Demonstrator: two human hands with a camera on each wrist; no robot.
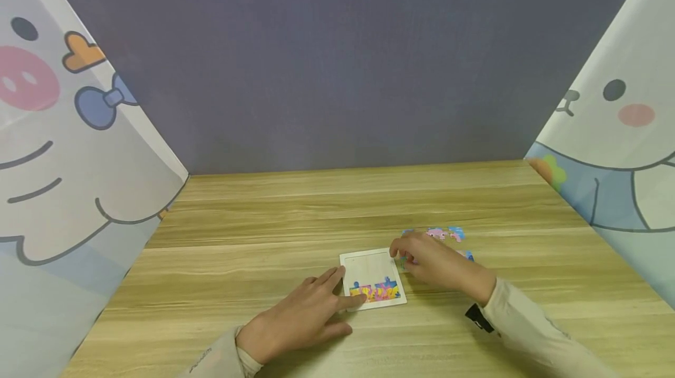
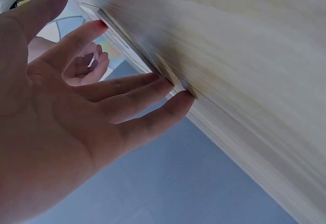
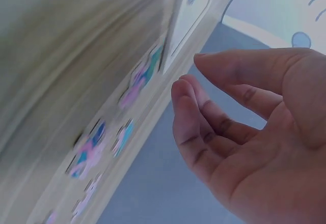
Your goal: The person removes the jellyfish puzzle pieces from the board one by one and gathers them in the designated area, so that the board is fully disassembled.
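Observation:
A small white puzzle tray (image 1: 369, 265) lies on the table, with joined pink, yellow and blue jigsaw pieces (image 1: 387, 291) along its near side. My left hand (image 1: 300, 316) touches the tray's left side with straight, spread fingers; one finger lies over the near left corner. Just right of the tray hovers my right hand (image 1: 435, 262), fingers bent and thumb apart from them. Nothing shows between them in the right wrist view. Loose jigsaw pieces (image 3: 89, 150) lie on the table below this hand, and the head view shows them partly covered by it.
The wooden table (image 1: 253, 220) runs back to a grey-blue panel (image 1: 348, 73). Panels printed with cartoon animals stand at the left (image 1: 63, 149) and right (image 1: 617, 132). A black item (image 1: 479, 317) sits by the right cuff.

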